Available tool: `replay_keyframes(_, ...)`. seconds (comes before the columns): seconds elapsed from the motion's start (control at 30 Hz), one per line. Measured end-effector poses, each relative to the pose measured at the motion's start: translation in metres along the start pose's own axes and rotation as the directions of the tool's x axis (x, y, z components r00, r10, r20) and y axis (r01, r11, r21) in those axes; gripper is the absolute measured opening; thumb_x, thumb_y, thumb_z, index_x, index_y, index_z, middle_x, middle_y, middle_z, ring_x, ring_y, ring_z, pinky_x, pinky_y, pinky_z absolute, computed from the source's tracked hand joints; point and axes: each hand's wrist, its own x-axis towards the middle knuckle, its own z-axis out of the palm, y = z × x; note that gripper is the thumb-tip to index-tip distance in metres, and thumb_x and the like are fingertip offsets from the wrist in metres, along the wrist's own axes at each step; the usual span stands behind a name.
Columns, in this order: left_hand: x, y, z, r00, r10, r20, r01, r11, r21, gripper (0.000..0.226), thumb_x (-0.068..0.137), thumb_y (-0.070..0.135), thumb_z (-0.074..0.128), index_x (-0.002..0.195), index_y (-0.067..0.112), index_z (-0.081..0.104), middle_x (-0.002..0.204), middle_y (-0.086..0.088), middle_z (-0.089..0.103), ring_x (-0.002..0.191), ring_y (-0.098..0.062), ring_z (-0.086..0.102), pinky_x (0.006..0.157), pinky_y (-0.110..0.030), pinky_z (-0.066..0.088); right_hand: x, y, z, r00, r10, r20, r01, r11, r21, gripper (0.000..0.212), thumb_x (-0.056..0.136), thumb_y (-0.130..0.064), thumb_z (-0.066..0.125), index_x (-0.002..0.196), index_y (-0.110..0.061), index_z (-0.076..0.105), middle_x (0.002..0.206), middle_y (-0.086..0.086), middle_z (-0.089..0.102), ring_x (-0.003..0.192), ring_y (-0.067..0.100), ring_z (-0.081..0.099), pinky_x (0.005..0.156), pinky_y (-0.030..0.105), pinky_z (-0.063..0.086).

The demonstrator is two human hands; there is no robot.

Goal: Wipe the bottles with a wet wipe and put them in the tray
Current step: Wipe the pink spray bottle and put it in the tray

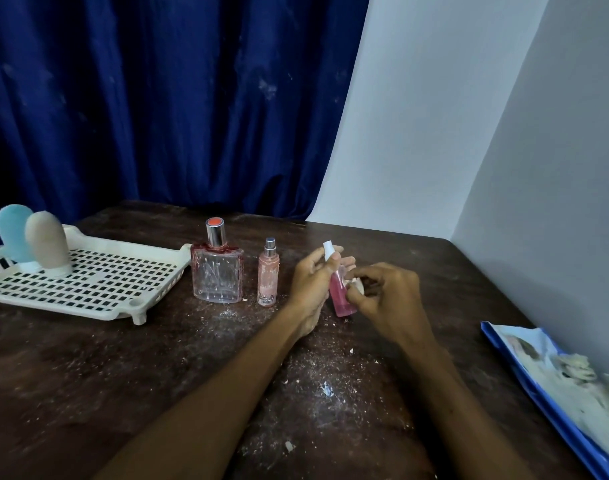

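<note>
Five bottles: blue (13, 233), beige (48, 242), square (217, 275), slim (269, 275), pink (341, 297). One tray (133, 311). One wipe (356, 284). One wipe pack (552, 375).

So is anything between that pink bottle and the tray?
Yes. A slim spray bottle and a square perfume bottle stand between the pink bottle in the left hand and the tray. Lifting over them would likely clear both.

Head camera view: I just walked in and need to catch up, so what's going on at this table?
A person is cleaning bottles. The left hand holds a small pink spray bottle while the right hand presses a wet wipe against it. A blue bottle and a beige bottle already stand in the white tray. A square perfume bottle and a slim pink bottle stand on the table beside the tray, not yet put in.
</note>
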Motion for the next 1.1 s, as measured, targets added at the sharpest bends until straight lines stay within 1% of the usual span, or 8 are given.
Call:
replay_keyframes(0.1, -0.0002, 0.0009, -0.0001, 1.0, -0.009, 0.02, 0.009, 1.0, -0.01, 0.027, 0.102, 0.014, 0.049, 0.128, 0.008, 0.057, 0.119, -0.015, 0.07, 0.107, -0.021, 0.07, 0.096, -0.04, 0.055, 0.0002, 0.0017, 0.0, 1.0, 0.002, -0.013, -0.003, 1.0, -0.03, 0.007, 0.075, -0.004, 0.078, 0.08, -0.009, 0.078, 0.066, 0.001, 0.067, 0.057, 0.014, 0.061, 0.057, 0.037, 0.054)
replay_keyframes(0.23, -0.0009, 0.0007, -0.0001, 1.0, -0.001, 0.018, 0.002, 1.0, -0.013, 0.029, 0.102, 0.015, 0.05, 0.129, 0.008, 0.056, 0.118, -0.015, 0.07, 0.108, -0.021, 0.069, 0.1, -0.042, 0.052, -0.0001, 0.0058, 0.0013, 1.0, -0.018, -0.018, 0.018, 1.0, 0.005, 0.014, 0.081, -0.003, 0.073, 0.091, -0.011, 0.078, 0.078, 0.004, 0.071, 0.066, 0.015, 0.066, 0.062, 0.041, 0.058)
replay_keyframes(0.5, -0.0007, 0.0007, 0.0, 1.0, -0.017, 0.002, 0.017, 0.998, -0.063, 0.03, 0.102, 0.013, 0.05, 0.13, 0.005, 0.054, 0.119, -0.017, 0.069, 0.109, -0.025, 0.069, 0.099, -0.044, 0.053, -0.0001, 0.0051, -0.0005, 1.0, 0.031, -0.003, -0.031, 0.999, -0.015, 0.017, 0.078, -0.005, 0.078, 0.093, -0.013, 0.079, 0.076, -0.002, 0.072, 0.061, 0.008, 0.064, 0.061, 0.029, 0.057)
replay_keyframes(0.57, -0.0012, 0.0009, 0.0002, 1.0, -0.014, 0.001, 0.014, 0.998, -0.054, 0.029, 0.102, 0.014, 0.051, 0.129, 0.005, 0.055, 0.118, -0.016, 0.07, 0.107, -0.024, 0.07, 0.098, -0.042, 0.053, -0.0001, 0.0041, 0.0009, 1.0, -0.004, -0.024, 0.004, 1.0, -0.002, 0.014, 0.081, -0.006, 0.076, 0.093, -0.012, 0.079, 0.078, 0.0, 0.072, 0.064, 0.01, 0.065, 0.062, 0.033, 0.059)
replay_keyframes(0.7, -0.0016, 0.0011, 0.0005, 1.0, -0.011, 0.003, 0.011, 0.999, -0.05, 0.027, 0.102, 0.015, 0.051, 0.127, 0.007, 0.056, 0.118, -0.016, 0.07, 0.107, -0.025, 0.07, 0.095, -0.041, 0.055, -0.0006, -0.0017, 0.0028, 0.997, -0.058, -0.045, 0.061, 0.996, 0.067, 0.019, 0.078, -0.007, 0.078, 0.096, -0.012, 0.078, 0.083, 0.001, 0.073, 0.067, 0.005, 0.066, 0.062, 0.023, 0.057)
replay_keyframes(0.8, -0.0014, 0.0016, 0.0002, 1.0, -0.014, 0.002, 0.014, 0.999, -0.051, 0.028, 0.103, 0.014, 0.049, 0.128, 0.006, 0.055, 0.119, -0.016, 0.07, 0.108, -0.024, 0.069, 0.097, -0.042, 0.055, -0.0004, -0.0013, 0.0037, 0.998, -0.034, -0.062, 0.035, 0.999, 0.025, 0.018, 0.075, -0.006, 0.079, 0.092, -0.013, 0.079, 0.076, 0.0, 0.072, 0.061, 0.007, 0.064, 0.057, 0.028, 0.056)
replay_keyframes(0.93, -0.0016, 0.0009, -0.0004, 1.0, -0.004, 0.014, 0.004, 1.0, -0.001, 0.024, 0.103, 0.014, 0.048, 0.126, 0.011, 0.058, 0.117, -0.011, 0.072, 0.109, -0.026, 0.069, 0.102, -0.046, 0.051, 0.0017, 0.0036, 0.0065, 0.997, -0.037, -0.068, 0.037, 0.999, 0.0, 0.003, 0.082, -0.005, 0.074, 0.083, -0.006, 0.077, 0.072, 0.005, 0.07, 0.061, 0.018, 0.064, 0.056, 0.04, 0.055)
replay_keyframes(1.1, -0.0027, 0.0016, 0.0009, 1.0, 0.009, 0.014, -0.01, 1.0, 0.002, 0.028, 0.103, 0.013, 0.047, 0.129, 0.004, 0.055, 0.119, -0.015, 0.07, 0.111, -0.027, 0.068, 0.097, -0.041, 0.054, 0.0002, 0.0013, 0.0031, 0.995, -0.08, -0.062, 0.082, 0.996, 0.027, 0.013, 0.08, -0.005, 0.076, 0.091, -0.011, 0.079, 0.081, 0.003, 0.073, 0.066, 0.013, 0.067, 0.059, 0.037, 0.058)
